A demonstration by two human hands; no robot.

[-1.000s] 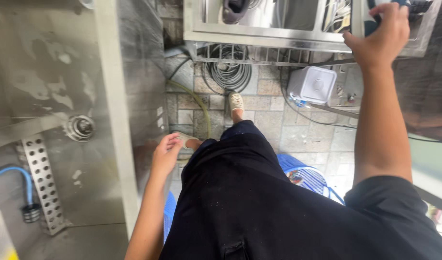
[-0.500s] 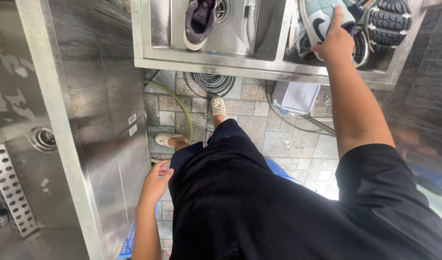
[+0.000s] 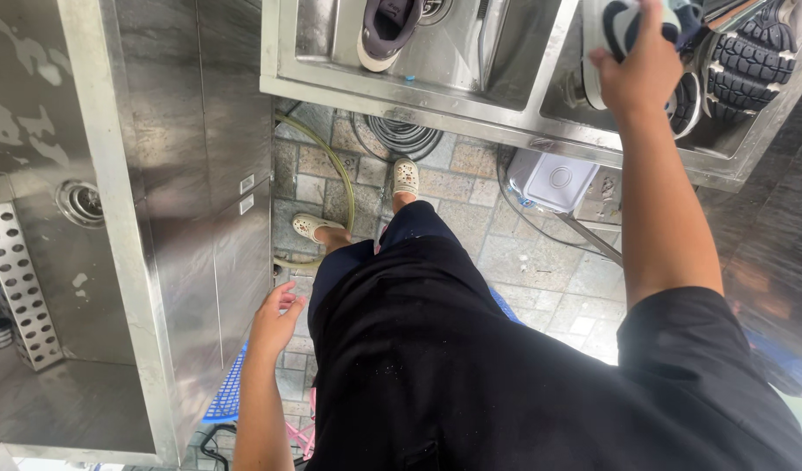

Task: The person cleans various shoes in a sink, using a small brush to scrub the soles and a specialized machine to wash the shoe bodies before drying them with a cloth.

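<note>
1. Right hand (image 3: 638, 65) was stretched out ahead over the right basin of the steel sink (image 3: 401, 87), fingers curled around the heel end of a white and dark-blue sneaker (image 3: 612, 26) — so pinching it from above, with the shoe sitting right under the palm and poking out toward the top edge of the view.
2. Couldn't tell from my end whether that sneaker was resting on the basin or lifted off it — the hand covered the contact.
3. Just right of the held shoe there was a black sneaker (image 3: 750, 61) lying sole-up, chunky tread showing, close beside the hand but I couldn't see it touching.
4. Left basin had a grey sneaker (image 3: 385, 30) with a white sole, well apart from the right hand.
5. Left hand (image 3: 274, 318) hung low beside the black shorts, fingers loosely spread, holding nothing. Nearest thing to it was the steel cabinet (image 3: 218, 227) just to its left.
6. Under the sink: a coiled hose (image 3: 403, 135) on the tiled floor and a white box (image 3: 554, 179) next to it.
7. Both feet in pale clogs, the left clog (image 3: 312, 228) near a yellowish hose.
</note>
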